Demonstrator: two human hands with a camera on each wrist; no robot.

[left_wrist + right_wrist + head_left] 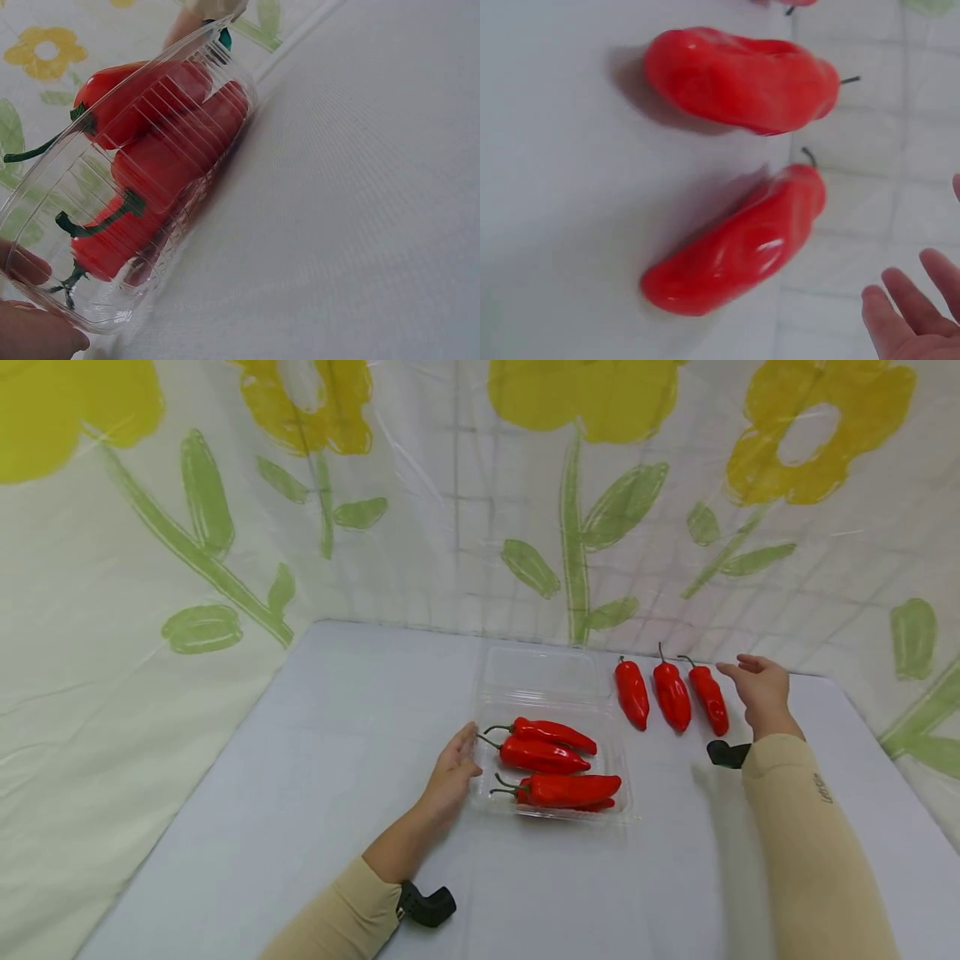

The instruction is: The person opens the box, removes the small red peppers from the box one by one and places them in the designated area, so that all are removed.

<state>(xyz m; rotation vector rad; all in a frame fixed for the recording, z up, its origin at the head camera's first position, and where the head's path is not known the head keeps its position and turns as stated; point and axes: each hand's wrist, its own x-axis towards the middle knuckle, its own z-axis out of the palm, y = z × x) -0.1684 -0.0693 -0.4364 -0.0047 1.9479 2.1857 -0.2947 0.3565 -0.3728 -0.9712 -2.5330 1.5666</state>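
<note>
My left hand (pixel 452 770) holds the left edge of a clear plastic clamshell box (pixel 611 747), its thumb at the rim. In the left wrist view, a thumb (pixel 41 334) and a finger show at the corner of the box. Several red peppers (pixel 543 756) with green stems lie inside, stems toward my left hand. To the right of the box, three more red peppers lie in a row, the rightmost pepper (pixel 708 700) nearest my right hand (pixel 763 692). That hand hovers beside its stem end with fingers extended, holding nothing.
The box's clear lid (pixel 540 671) lies folded back toward the rear. A white table (pixel 360 710) bears everything. Behind it hangs a white curtain (pixel 420 552) with yellow flowers, meeting the table's back edge close to the loose peppers' stems.
</note>
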